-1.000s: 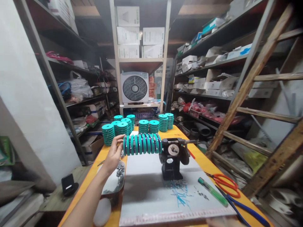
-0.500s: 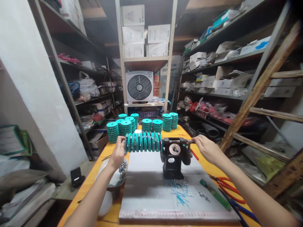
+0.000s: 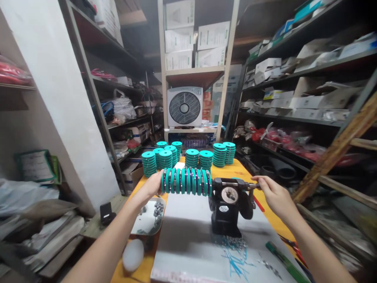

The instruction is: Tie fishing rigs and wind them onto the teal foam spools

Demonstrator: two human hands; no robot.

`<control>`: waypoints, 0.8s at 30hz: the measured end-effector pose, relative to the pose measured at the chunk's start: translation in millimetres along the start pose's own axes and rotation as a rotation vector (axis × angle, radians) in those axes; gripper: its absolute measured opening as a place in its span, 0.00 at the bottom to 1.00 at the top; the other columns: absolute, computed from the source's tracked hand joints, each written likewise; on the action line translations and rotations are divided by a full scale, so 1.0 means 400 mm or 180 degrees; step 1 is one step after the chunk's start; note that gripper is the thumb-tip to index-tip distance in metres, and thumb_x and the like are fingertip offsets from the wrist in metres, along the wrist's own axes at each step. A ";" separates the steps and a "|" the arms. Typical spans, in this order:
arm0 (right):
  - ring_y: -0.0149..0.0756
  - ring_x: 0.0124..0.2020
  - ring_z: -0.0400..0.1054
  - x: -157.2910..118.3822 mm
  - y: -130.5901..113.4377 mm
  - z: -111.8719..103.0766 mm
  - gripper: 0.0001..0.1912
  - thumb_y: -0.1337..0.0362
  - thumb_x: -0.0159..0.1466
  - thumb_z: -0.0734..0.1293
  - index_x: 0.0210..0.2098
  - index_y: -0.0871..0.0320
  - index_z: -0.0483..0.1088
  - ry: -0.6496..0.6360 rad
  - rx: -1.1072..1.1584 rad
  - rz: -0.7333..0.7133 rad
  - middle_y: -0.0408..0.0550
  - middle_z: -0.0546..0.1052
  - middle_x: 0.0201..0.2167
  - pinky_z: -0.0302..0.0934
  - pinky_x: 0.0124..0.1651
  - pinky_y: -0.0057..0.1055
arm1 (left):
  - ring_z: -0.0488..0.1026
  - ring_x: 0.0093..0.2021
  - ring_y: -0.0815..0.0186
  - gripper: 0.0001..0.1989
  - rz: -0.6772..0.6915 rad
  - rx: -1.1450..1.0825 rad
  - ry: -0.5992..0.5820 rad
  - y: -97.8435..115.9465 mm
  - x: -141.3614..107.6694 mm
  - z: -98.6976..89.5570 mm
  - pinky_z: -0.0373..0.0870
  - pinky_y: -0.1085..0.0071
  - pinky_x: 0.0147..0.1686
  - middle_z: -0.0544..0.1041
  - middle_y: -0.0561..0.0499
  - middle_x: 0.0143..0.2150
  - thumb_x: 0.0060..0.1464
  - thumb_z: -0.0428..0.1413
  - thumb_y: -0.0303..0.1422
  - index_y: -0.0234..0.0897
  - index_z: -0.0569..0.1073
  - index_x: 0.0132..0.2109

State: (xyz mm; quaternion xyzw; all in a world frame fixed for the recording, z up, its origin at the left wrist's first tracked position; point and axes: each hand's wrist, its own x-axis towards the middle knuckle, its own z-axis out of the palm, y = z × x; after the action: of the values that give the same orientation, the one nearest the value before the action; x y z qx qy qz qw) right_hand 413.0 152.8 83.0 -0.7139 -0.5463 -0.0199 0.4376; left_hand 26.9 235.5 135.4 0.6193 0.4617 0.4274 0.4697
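A black hand-cranked winding machine (image 3: 225,212) with a round dial stands on a grey board (image 3: 182,236). From its left side a row of teal spools (image 3: 187,181), with dark shiny bands between them, extends level. My left hand (image 3: 153,184) is closed around the left end of that row; its fingertips are partly hidden behind the spools. On the machine's right side my right hand (image 3: 272,193) pinches the end of the crank handle (image 3: 255,185). Small metal bits (image 3: 235,241) and blue scraps (image 3: 237,261) lie in front of the machine's base.
Stacks of teal spools (image 3: 192,158) stand along the back of the yellow table (image 3: 220,171). A tray of metal parts (image 3: 147,224) and a white round object (image 3: 133,254) are at left. A green-handled tool (image 3: 284,261) lies right. Shelves and a fan (image 3: 185,108) stand behind.
The camera view has shifted, so the table and machine appear farther right and slightly lower. The spool row's bands look turned. Both hands stay at the same ends.
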 end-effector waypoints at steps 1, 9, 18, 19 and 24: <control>0.42 0.42 0.70 0.000 -0.001 -0.001 0.23 0.50 0.64 0.53 0.42 0.56 0.72 -0.0010 -0.0006 -0.0035 0.50 0.76 0.40 0.61 0.42 0.34 | 0.59 0.18 0.76 0.17 -0.0054 0.0023 0.0036 0.003 0.006 -0.002 0.57 0.77 0.19 0.64 0.58 0.21 0.58 0.50 0.44 0.32 0.68 0.34; 0.42 0.45 0.69 -0.010 -0.008 0.008 0.24 0.50 0.65 0.51 0.44 0.56 0.71 0.0092 -0.0125 -0.0055 0.50 0.74 0.44 0.61 0.45 0.35 | 0.67 0.28 0.70 0.20 -0.0152 -0.0348 0.0340 -0.010 0.031 0.015 0.63 0.74 0.27 0.71 0.52 0.31 0.55 0.51 0.47 0.33 0.70 0.42; 0.43 0.47 0.68 -0.012 0.013 0.032 0.23 0.48 0.64 0.52 0.44 0.54 0.70 0.0222 -0.0127 -0.0045 0.48 0.74 0.45 0.61 0.47 0.37 | 0.54 0.22 0.77 0.25 0.0027 -0.1560 0.0520 -0.003 -0.095 0.022 0.58 0.82 0.24 0.57 0.59 0.23 0.54 0.54 0.45 0.44 0.62 0.57; 0.44 0.47 0.68 -0.014 0.014 0.031 0.22 0.48 0.64 0.53 0.44 0.54 0.70 0.0220 -0.0120 -0.0043 0.48 0.74 0.45 0.61 0.47 0.38 | 0.58 0.24 0.77 0.25 0.0198 -0.1770 0.0581 -0.003 -0.101 0.027 0.60 0.82 0.26 0.60 0.59 0.25 0.53 0.55 0.43 0.44 0.62 0.57; 0.45 0.49 0.68 -0.017 0.013 0.026 0.21 0.47 0.64 0.53 0.43 0.50 0.70 0.0128 -0.0101 0.0028 0.49 0.74 0.47 0.61 0.48 0.39 | 0.65 0.55 0.69 0.25 0.0447 -0.1820 0.0957 -0.035 -0.112 0.066 0.62 0.74 0.54 0.68 0.52 0.53 0.54 0.57 0.42 0.47 0.60 0.57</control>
State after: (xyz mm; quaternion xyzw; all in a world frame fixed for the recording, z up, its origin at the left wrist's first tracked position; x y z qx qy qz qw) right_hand 409.9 154.2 70.2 -0.7226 -0.5339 -0.0409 0.4371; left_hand 40.8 188.9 112.5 0.4226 0.3433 0.6577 0.5205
